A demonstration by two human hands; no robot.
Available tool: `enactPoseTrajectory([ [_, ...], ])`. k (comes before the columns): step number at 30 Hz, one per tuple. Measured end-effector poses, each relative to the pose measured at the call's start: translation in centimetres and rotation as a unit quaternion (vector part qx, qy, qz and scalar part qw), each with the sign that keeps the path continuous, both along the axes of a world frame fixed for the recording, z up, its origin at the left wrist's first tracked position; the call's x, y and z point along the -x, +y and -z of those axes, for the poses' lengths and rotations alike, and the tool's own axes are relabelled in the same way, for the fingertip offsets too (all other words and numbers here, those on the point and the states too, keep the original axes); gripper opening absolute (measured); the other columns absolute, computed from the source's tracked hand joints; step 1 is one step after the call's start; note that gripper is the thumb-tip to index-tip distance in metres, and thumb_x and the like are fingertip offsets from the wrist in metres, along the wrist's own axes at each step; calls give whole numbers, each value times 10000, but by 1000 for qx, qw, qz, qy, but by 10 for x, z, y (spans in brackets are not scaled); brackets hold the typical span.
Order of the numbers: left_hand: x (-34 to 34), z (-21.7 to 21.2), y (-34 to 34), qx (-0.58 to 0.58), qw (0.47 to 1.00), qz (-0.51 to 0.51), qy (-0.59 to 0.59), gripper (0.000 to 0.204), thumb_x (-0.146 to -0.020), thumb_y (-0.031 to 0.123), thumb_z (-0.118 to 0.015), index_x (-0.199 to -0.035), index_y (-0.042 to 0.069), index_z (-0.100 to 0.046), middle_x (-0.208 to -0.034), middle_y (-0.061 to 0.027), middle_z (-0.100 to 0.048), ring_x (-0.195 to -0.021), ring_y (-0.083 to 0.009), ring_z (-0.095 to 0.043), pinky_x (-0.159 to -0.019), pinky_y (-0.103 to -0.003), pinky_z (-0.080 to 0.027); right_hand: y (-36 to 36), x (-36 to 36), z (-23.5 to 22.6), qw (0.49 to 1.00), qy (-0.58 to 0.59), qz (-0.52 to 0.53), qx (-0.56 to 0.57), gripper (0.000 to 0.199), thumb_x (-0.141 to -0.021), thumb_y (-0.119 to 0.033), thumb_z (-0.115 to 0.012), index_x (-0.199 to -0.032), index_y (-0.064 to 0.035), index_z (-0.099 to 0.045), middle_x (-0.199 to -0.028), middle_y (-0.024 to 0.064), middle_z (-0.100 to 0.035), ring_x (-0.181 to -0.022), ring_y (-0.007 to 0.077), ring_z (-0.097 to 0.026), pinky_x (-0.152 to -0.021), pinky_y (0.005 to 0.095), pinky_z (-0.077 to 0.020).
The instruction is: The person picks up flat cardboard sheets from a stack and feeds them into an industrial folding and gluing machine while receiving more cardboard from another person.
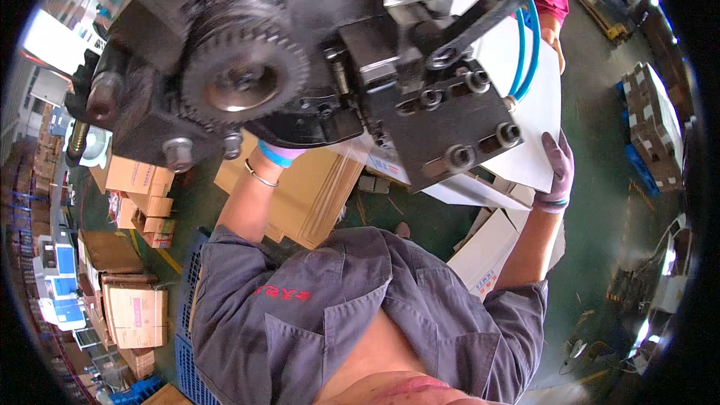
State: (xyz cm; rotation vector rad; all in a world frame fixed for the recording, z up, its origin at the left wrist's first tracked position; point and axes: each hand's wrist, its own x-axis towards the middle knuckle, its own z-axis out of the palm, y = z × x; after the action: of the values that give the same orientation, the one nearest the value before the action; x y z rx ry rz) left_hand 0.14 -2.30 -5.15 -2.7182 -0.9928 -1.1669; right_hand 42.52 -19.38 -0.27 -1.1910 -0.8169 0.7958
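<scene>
A dark metal machine head (465, 127) with toothed gears (244, 79) and bolts fills the upper middle, hiding much of the work below it. My right hand (556, 170), in a purplish glove, grips the right edge of a white cardboard sheet (536, 146), its thumb on the upper face. This sheet extends beneath the machine head. Only the gloved wrist end of my left hand (281, 151) shows under the gears; its fingers are hidden behind the machine. At the sheet's far side is another person's hand (553, 34), below a red sleeve.
Flat brown cardboard (300, 195) lies stacked beyond my left forearm. White cardboard pieces (487, 251) sit low beside my right arm. Blue air hoses (527, 52) loop from the machine. Brown cartons (135, 315) and a blue plastic crate (191, 360) stand left; a loaded pallet (652, 120) stands right.
</scene>
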Motion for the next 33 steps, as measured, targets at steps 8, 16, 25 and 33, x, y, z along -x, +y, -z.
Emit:
enactPoseTrajectory([
  [8, 27, 37, 42, -40, 997, -48, 51, 473, -849, 329, -569, -1243, 73, -510, -1272, -146, -522, -1181, -318, -457, -1054, -448, -301, 9, -10, 46, 982, 172, -15, -78, 364, -892, -134, -453, -1191, 64, -514, -1121, 161, -605, -968, 232, -603, -897, 330, -464],
  [16, 17, 17, 56, -10, 989, 9, 145, 488, -849, 356, -543, -1253, 85, -506, -1295, -150, -502, -1216, -339, -434, -1038, -486, -297, -13, 41, 10, 995, 9, 90, -37, 353, -868, -123, -517, -1208, -32, -543, -1145, 167, -599, -1075, 201, -568, -937, 342, -436],
  [25, 28, 57, 79, 53, 989, 62, 126, 492, -858, 337, -536, -1285, 98, -492, -1357, -168, -449, -1276, -360, -366, -1085, -480, -236, -22, 65, 35, 976, -139, 101, -136, 301, -762, 83, -517, -1057, 65, -578, -1059, 217, -620, -956, 329, -624, -838, 353, -485],
  [33, 18, 20, 59, 34, 962, -46, 266, 443, -837, 364, -554, -1202, 113, -563, -1282, -147, -522, -1216, -354, -424, -1060, -494, -257, -35, 40, 43, 754, -624, 158, -134, 422, -670, 107, -513, -1074, 18, -596, -1081, 200, -625, -985, 371, -604, -878, 400, -457],
])
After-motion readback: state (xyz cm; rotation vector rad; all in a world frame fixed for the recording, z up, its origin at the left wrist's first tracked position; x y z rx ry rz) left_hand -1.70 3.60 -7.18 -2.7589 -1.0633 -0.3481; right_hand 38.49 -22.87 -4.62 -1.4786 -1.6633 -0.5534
